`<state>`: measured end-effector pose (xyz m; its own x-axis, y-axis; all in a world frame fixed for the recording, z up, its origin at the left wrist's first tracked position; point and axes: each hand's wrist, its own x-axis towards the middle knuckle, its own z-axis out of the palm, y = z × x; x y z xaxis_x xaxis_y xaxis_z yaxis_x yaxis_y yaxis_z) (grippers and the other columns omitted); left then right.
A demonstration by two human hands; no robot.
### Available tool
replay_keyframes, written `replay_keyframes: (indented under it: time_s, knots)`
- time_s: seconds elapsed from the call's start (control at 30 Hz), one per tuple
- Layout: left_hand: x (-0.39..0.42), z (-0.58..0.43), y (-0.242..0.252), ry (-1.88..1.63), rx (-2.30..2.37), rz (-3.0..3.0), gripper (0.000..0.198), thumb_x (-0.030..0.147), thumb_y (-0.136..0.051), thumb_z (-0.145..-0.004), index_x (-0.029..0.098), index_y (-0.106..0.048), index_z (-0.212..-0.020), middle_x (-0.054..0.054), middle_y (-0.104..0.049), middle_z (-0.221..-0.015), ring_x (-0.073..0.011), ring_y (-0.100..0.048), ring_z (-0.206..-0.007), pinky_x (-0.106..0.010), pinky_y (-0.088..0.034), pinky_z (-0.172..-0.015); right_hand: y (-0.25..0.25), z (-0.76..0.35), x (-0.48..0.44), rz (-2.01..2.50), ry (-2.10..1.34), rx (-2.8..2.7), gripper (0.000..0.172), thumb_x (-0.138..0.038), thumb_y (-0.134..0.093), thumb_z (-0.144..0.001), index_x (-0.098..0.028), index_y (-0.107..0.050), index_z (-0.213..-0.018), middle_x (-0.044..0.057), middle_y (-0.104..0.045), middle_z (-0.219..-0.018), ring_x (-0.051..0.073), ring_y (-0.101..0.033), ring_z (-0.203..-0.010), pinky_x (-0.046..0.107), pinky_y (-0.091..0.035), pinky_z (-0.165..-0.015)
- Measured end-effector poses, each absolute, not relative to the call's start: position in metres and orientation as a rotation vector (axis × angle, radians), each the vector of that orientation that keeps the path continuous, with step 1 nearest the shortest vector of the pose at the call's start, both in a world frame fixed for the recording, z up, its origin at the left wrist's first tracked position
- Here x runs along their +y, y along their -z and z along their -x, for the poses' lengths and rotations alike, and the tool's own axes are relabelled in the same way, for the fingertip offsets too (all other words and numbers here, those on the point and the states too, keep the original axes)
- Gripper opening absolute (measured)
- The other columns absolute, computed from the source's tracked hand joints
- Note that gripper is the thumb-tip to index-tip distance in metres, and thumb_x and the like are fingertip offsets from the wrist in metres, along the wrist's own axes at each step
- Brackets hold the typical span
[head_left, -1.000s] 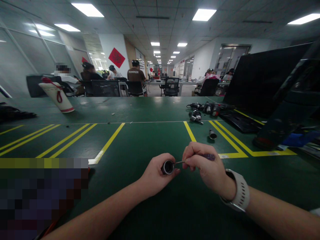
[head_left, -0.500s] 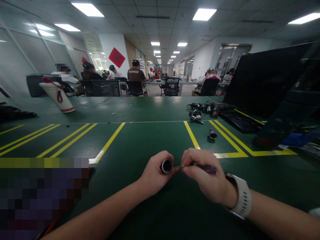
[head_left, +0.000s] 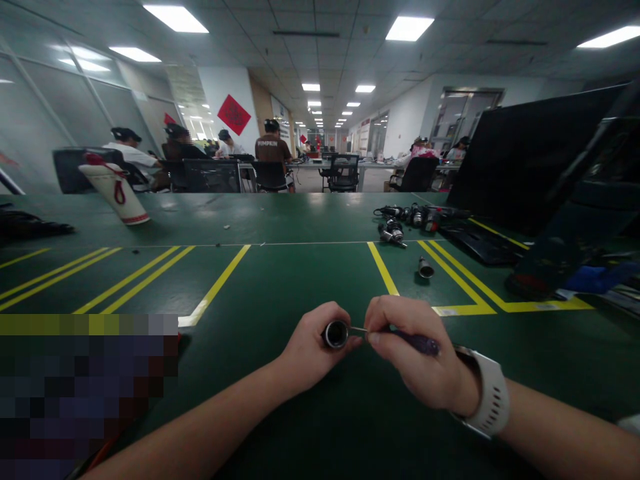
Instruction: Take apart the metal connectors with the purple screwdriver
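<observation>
My left hand [head_left: 313, 343] is closed round a dark hollow cylinder [head_left: 335, 335], its round open end facing me. My right hand [head_left: 407, 343] grips a screwdriver [head_left: 419, 341] by its dark purple handle. The thin metal shaft points left, and its tip is at the right side of the cylinder; whether it touches or enters the cylinder I cannot tell. A pale watch strap circles my right wrist. Farther off on the green table [head_left: 290, 280] lies a small metal cup-shaped part [head_left: 425, 268].
Behind that part sit several dark metal parts with a cable [head_left: 393, 231]. A large dark screen [head_left: 530, 153] and a dark bottle [head_left: 555, 233] stand at right. A white cup [head_left: 117, 193] leans at left. Yellow tape [head_left: 223, 283] marks the table. People sit at desks beyond.
My right hand has shifted slightly right, and the screwdriver handle tilts lower at its right end. The cylinder in my left hand has turned or moved slightly to the right.
</observation>
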<state>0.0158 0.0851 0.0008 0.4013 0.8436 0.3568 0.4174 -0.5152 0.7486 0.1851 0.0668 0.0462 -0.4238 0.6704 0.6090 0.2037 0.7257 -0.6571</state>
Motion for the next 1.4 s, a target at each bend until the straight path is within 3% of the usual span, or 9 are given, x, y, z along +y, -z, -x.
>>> replay_keyframes:
  time_s: [0.17,0.37,0.63,1.07,1.4]
  knots:
    - [0.085,-0.015,0.001,-0.996,1.016,-2.157,0.013,0.026,-0.063,-0.072,0.018,-0.055,-0.076,-0.001,-0.056,-0.078,-0.0154,-0.051,-0.072,-0.027,-0.041,-0.063,-0.049,-0.184,0.064,0.648,-0.54,-2.102,0.017,-0.009,-0.043,-0.069,-0.02,-0.04,-0.057,-0.003,-0.04,-0.054,0.011,-0.037,-0.05,0.026,-0.028,-0.049]
    - [0.083,-0.017,-0.001,-0.948,1.161,-2.088,0.021,0.027,-0.067,-0.069,0.019,-0.051,-0.078,0.002,-0.054,-0.077,-0.0139,-0.05,-0.068,-0.025,-0.039,-0.058,-0.044,-0.186,0.074,0.759,-0.712,-1.929,0.016,-0.01,-0.044,-0.065,-0.019,-0.041,-0.053,-0.002,-0.043,-0.052,0.011,-0.04,-0.049,0.026,-0.03,-0.048]
    - [0.087,-0.015,0.001,-0.985,1.077,-2.123,0.01,0.017,-0.058,-0.075,0.019,-0.049,-0.077,0.002,-0.048,-0.074,-0.0125,-0.046,-0.066,-0.025,-0.038,-0.06,-0.042,-0.185,0.082,0.815,-0.934,-1.718,0.014,-0.011,-0.044,-0.06,-0.019,-0.045,-0.049,-0.002,-0.044,-0.048,0.012,-0.041,-0.047,0.025,-0.031,-0.044]
    - [0.086,-0.015,0.002,-0.925,1.087,-2.124,0.015,0.025,-0.063,-0.072,0.018,-0.05,-0.075,0.002,-0.052,-0.074,-0.0134,-0.048,-0.067,-0.025,-0.038,-0.059,-0.039,-0.184,0.07,0.579,-0.579,-2.06,0.015,-0.009,-0.044,-0.07,-0.017,-0.042,-0.057,-0.002,-0.042,-0.055,0.01,-0.039,-0.051,0.025,-0.029,-0.05]
    - [0.085,-0.015,0.0,-0.919,1.088,-2.252,0.01,0.02,-0.057,-0.076,0.019,-0.048,-0.071,0.0,-0.052,-0.075,-0.0148,-0.049,-0.07,-0.026,-0.039,-0.061,-0.039,-0.184,0.079,0.746,-0.872,-1.791,0.013,-0.013,-0.046,-0.064,-0.017,-0.045,-0.051,-0.001,-0.045,-0.051,0.012,-0.043,-0.05,0.026,-0.033,-0.048]
